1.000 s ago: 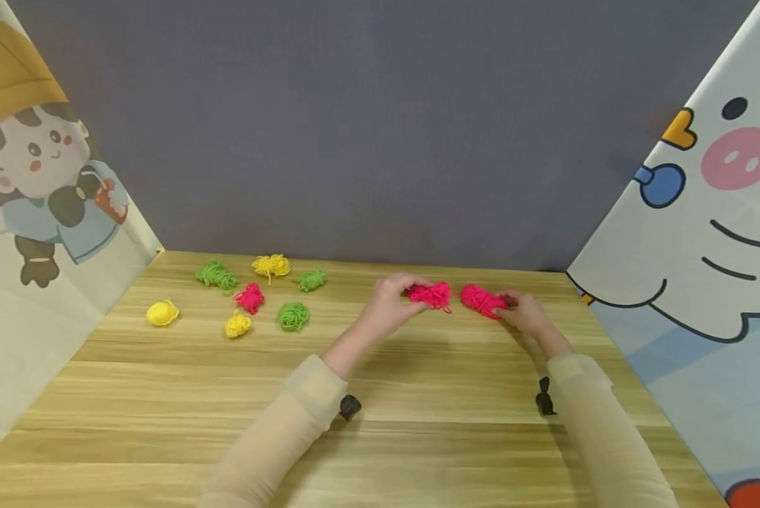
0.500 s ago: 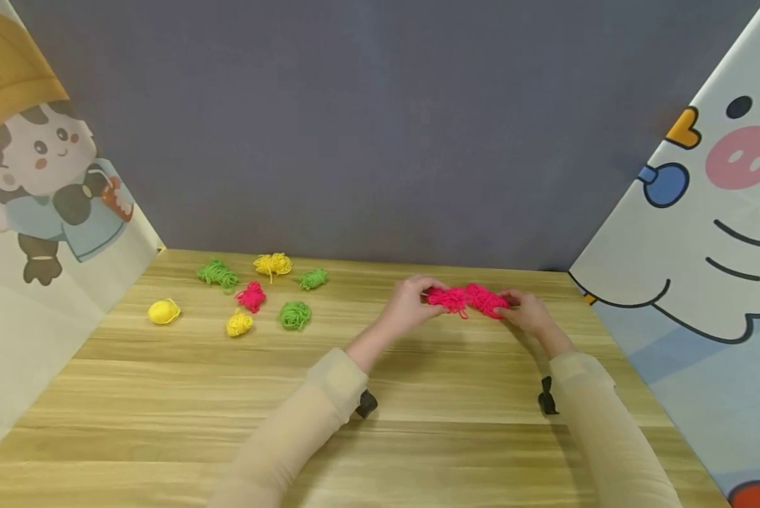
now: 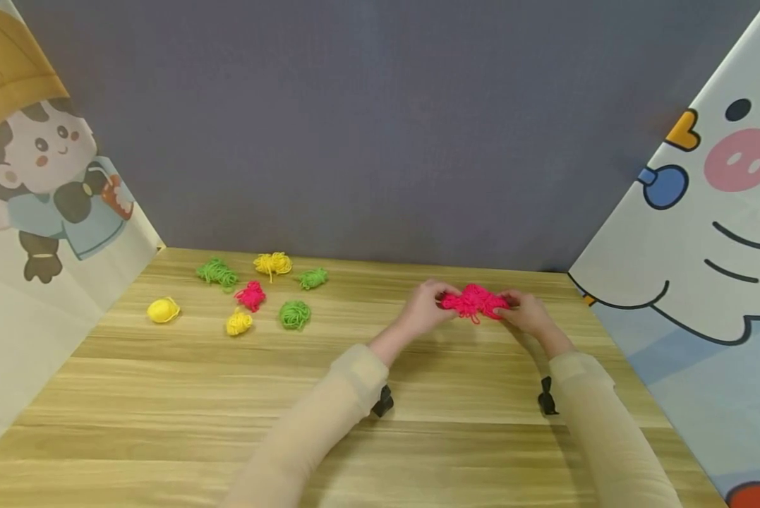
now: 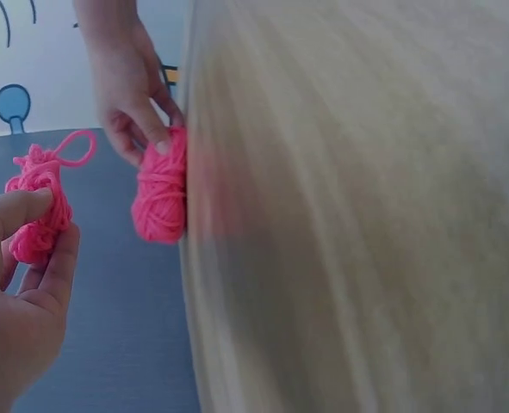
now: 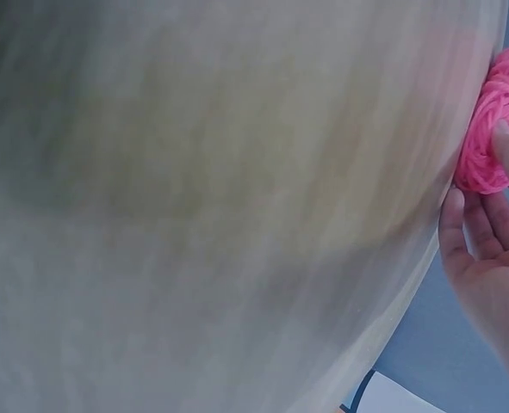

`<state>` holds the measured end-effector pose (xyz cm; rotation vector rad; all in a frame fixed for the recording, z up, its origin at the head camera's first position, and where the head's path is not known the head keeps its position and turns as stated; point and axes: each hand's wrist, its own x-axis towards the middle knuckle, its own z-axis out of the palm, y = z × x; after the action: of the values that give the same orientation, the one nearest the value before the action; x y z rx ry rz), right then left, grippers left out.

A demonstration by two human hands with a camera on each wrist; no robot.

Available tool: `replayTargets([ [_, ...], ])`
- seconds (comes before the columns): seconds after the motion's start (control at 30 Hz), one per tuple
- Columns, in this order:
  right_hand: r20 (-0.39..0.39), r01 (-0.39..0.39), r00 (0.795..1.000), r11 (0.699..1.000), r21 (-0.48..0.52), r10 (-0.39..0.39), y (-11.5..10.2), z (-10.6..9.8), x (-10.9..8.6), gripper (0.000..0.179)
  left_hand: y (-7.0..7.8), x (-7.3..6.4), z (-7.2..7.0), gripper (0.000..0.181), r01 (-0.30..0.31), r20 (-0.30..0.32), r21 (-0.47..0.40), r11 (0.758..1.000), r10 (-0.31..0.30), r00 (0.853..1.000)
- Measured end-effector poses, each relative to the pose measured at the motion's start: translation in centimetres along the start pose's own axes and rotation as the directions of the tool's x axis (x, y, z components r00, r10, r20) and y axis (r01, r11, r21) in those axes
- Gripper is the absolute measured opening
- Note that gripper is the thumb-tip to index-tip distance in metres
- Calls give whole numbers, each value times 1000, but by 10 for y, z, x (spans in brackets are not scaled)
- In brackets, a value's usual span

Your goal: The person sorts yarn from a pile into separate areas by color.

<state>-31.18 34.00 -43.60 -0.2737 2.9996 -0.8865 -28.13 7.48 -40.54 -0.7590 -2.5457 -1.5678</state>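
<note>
- Currently pinching a looped pink bundle (image 4: 40, 178) of yarn between thumb and fingertips of the left hand (image 3: 425, 310), apparently raised off the table (image 3: 456, 437) in the left wrist view.
- Likewise gripping a fatter pink bundle (image 4: 161, 200) by its right end with the right hand (image 3: 526, 312), down against the table.
- Both toward the far right of the table, near the grey backdrop (image 3: 380, 141); merged into one pink shape from the head view, contact impossible to tell.
- Gathered at far left: a long green bundle (image 3: 216, 271), a yellow bundle (image 3: 273, 264) and a small green bundle (image 3: 312, 278) along the back.
- Just nearer: a small pink bundle (image 3: 250, 296), with a yellow ball (image 3: 238, 322) on its near side and a round green bundle (image 3: 295, 315) to its right.
- Apart on the left: a smooth yellow ball (image 3: 163, 310).
- Printed with pictures on both sides: on the left panel (image 3: 11, 331), a cartoon child (image 3: 49, 183) in a hat with a drink; on the right panel (image 3: 691, 212), a pink snout (image 3: 743, 159) and a blue shape (image 3: 665, 187).
- Rolled back at the wrists: beige sleeves (image 3: 335, 409).
</note>
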Motion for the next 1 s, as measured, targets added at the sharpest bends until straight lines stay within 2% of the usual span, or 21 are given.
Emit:
replayTargets([
  [0.17, 7, -6, 1000, 1000, -16, 6, 2, 1, 2, 40, -6, 3, 6, 28, 22, 28, -23, 999, -22, 999],
  [0.37, 8, -6, 1000, 1000, -30, 6, 2, 1, 2, 39, -14, 11, 10, 28, 77, 35, -75, 994, -74, 997],
  [0.63, -5, 9, 1000, 1000, -14, -9, 3, 0, 2, 38, -23, 23, 21, 27, 142, 62, -64, 988, -138, 989],
  [1.0, 3, -1, 1000, 1000, -10, 1, 0, 0, 1, 39, -24, 28, 37, 27, 214, 93, -19, 977, -212, 973],
])
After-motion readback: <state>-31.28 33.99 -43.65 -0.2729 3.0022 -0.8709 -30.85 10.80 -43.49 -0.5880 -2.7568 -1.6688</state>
